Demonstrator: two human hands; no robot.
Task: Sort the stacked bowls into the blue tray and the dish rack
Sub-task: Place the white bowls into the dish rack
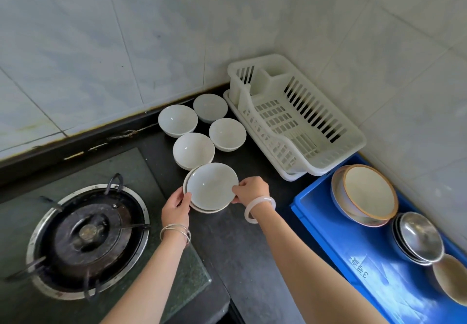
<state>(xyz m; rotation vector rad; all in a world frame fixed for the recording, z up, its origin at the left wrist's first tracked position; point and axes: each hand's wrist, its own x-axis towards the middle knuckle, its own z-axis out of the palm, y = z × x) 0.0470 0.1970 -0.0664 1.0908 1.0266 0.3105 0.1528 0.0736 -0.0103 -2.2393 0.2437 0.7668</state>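
A stack of white bowls (pixel 211 187) stands on the dark counter in front of me, its top bowl sitting slightly off-centre. My left hand (pixel 177 206) grips the stack's left rim and my right hand (pixel 250 189) pinches the top bowl's right rim. Behind the stack stand several more white bowls (pixel 194 149), some of them stacked. The white plastic dish rack (pixel 298 119) sits in the corner with nothing in it. The blue tray (pixel 336 225) lies at the right and holds orange-rimmed bowls (pixel 366 194), steel bowls (pixel 418 237) and a beige bowl (pixel 452 277).
A gas burner (pixel 87 237) on a glass hob fills the left side of the counter. Tiled walls close off the back and the right. A strip of dark counter (pixel 242 242) lies between the hob and the blue tray.
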